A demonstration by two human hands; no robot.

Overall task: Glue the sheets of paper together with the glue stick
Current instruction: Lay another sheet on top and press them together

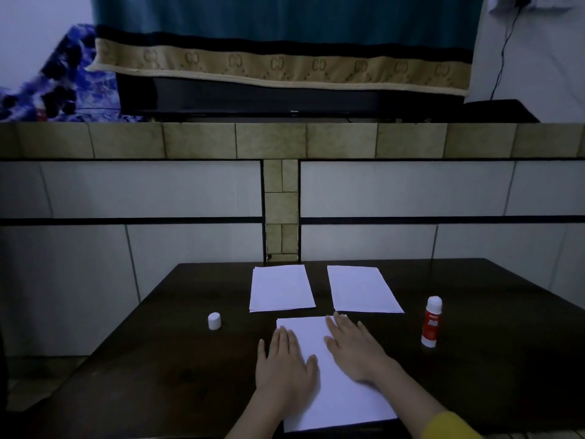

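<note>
Dark table (177, 359) – tiled wall (126, 191) behind; teal curtain (285, 17) above.

Left hand (285, 367): flat, palm down, fingers straight and close together, pointing away from the body; resting on the left edge of the nearest sheet (335, 403).
Left forearm: bare, reaching in from the lower edge, crossing the sheet's near left corner.
Right hand (354, 346): flat, palm down, fingers straight and slightly spread, angled up and to the left; pressing on the sheet's far right part, fingertips at its far right corner.
Right forearm: angled in from the lower right, yellow sleeve (449, 427) at the wrist end.
</note>
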